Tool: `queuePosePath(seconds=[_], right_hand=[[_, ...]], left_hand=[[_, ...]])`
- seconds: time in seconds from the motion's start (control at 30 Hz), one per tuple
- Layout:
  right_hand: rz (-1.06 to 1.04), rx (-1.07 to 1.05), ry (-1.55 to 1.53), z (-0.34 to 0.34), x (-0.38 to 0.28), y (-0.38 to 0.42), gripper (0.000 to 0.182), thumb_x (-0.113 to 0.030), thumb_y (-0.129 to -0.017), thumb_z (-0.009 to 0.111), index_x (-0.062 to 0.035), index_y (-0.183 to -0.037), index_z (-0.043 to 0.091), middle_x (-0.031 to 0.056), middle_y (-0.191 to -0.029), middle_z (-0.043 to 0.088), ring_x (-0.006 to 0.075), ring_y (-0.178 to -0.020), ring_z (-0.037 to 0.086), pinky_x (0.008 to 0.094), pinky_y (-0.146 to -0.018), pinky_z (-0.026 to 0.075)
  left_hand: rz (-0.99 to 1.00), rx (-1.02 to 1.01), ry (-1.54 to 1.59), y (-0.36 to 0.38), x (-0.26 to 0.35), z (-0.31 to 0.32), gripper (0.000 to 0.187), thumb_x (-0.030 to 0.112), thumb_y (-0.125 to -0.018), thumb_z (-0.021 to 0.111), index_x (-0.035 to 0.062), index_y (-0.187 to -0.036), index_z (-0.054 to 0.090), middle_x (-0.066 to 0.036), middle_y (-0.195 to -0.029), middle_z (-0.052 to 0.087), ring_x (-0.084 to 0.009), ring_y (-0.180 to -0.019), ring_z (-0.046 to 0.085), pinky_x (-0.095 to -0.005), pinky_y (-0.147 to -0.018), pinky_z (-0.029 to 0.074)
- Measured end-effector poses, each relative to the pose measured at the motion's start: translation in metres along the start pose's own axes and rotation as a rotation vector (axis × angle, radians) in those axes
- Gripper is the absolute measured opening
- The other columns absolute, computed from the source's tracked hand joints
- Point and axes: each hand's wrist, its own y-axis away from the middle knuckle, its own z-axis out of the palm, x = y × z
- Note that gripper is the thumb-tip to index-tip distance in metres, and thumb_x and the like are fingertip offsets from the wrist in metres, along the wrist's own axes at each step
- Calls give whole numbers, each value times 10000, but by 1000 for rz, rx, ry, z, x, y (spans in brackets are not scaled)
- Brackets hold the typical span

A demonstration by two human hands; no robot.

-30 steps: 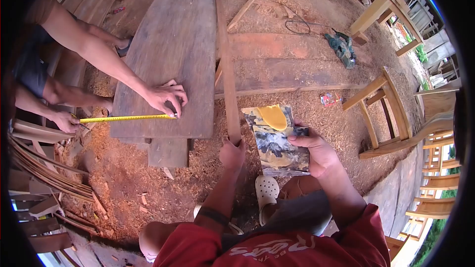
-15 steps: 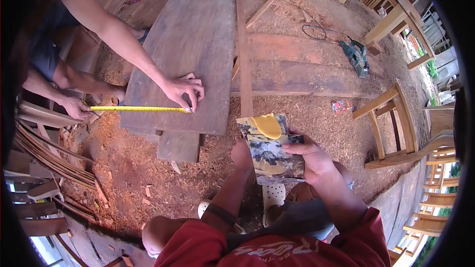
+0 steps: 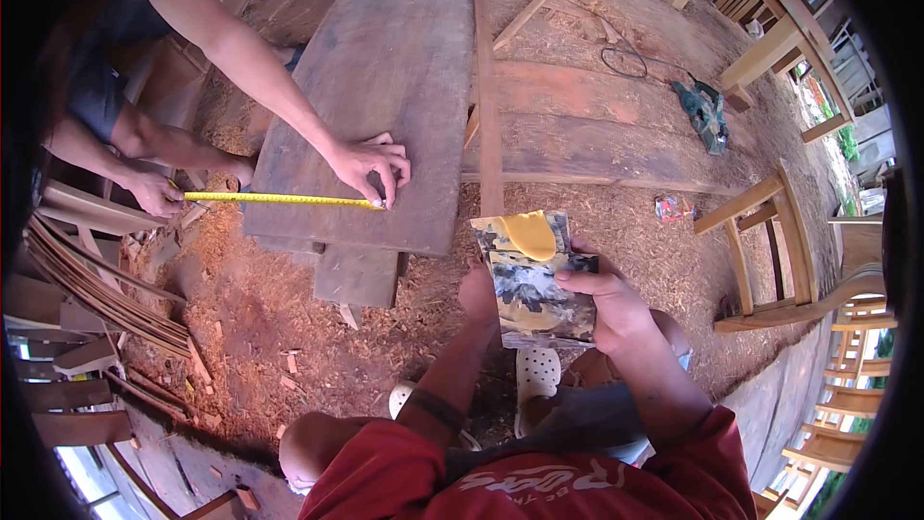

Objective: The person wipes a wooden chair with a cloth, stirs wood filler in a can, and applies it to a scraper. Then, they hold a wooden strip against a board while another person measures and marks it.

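My right hand (image 3: 618, 300) grips the right side of a flat, paint-smeared board (image 3: 544, 313), its thumb across the front. A thick, smooth dollop of yellow paste (image 3: 529, 235) sits at the board's top edge. My left hand (image 3: 478, 291) is curled at the board's left edge; its fingers are mostly hidden behind, so what they hold cannot be made out. Ahead to the left, another person's hand (image 3: 373, 169) presses the end of a yellow tape measure (image 3: 284, 198) onto a wide dark plank (image 3: 385, 77). That person's other hand (image 3: 154, 193) holds the tape's far end.
A wooden chair frame (image 3: 784, 241) stands to the right. Farther back lies a green power tool (image 3: 703, 116) with a cord. Shavings cover the ground (image 3: 260, 337). Curved wood strips (image 3: 106, 289) are stacked at left, and a red packet (image 3: 671, 208) lies near the chair.
The scene has shifted slightly to the right in view. My hands keep hold with the board almost unmoved, and the other person's hands stay at the tape.
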Motion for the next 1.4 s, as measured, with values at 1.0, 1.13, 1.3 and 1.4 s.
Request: queuePosePath(seconds=[1.0,1.13,1.3,1.4], right_hand=[[-100,29,49,2,0,-2,564,74,-753,598,-31,-1280,427,88,-1081,580,209,-988,586,361,-869,483],[-102,1,31,2,0,-2,564,77,-748,600,-33,-1275,429,86,-1080,580,211,-994,583,364,-870,483],[-106,2,32,-1,1,-4,567,82,-744,600,-31,-1273,430,93,-1083,581,214,-995,584,368,-864,486],[-112,17,40,1,2,-4,565,79,-741,605,-24,-1269,432,93,-1087,579,214,-997,583,367,-864,486]], left_hand=[[-61,-202,267,23,35,-91,620,374,-783,652,-94,-1131,442,-243,-839,647,-395,-792,645,-477,-724,513],[-90,-202,309,26,38,-100,606,372,-784,651,-86,-1121,442,-242,-833,646,-392,-790,647,-478,-722,513],[-86,-191,303,26,38,-100,592,368,-783,653,-77,-1112,441,-237,-820,647,-394,-768,648,-479,-705,515],[-80,-181,312,26,37,-99,580,369,-782,653,-69,-1100,445,-234,-808,648,-396,-755,648,-482,-697,515]])
